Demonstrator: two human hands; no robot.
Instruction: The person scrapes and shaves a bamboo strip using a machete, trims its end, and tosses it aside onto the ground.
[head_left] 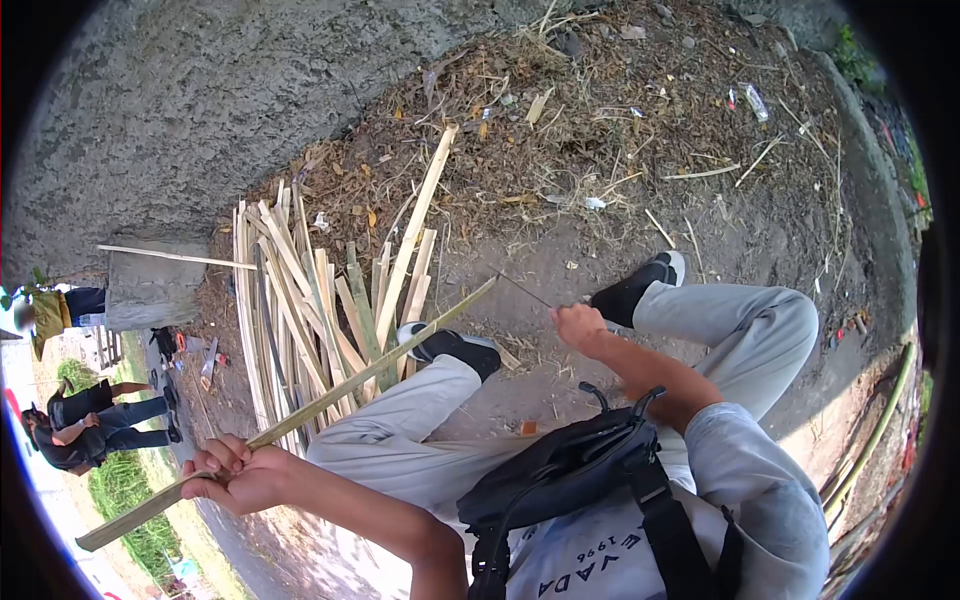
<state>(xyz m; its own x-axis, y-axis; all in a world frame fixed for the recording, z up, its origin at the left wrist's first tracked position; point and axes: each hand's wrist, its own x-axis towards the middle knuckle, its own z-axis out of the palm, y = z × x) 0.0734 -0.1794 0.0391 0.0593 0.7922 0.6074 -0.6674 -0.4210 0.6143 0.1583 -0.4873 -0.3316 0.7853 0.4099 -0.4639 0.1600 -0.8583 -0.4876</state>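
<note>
My left hand (pixel 225 475) is closed around a long greenish-brown wooden strip (pixel 340 388) near its lower left end. The strip slants up to the right over my leg, its far tip close to a thin dark blade (pixel 522 290). My right hand (pixel 579 326) is closed on the near end of that blade; its handle is hidden in my fingers. Whether blade and strip touch is hard to tell. Beside the strip, a pile of pale split wooden strips (pixel 290 300) lies on the ground by my shoe.
A rough stone wall (pixel 220 120) runs along the upper left. Two people stand at the far left near some tools (pixel 209 362). Dry leaves and straw litter the ground, with a plastic bottle (pixel 757 103) at the upper right. A black bag (pixel 560 465) hangs on my chest.
</note>
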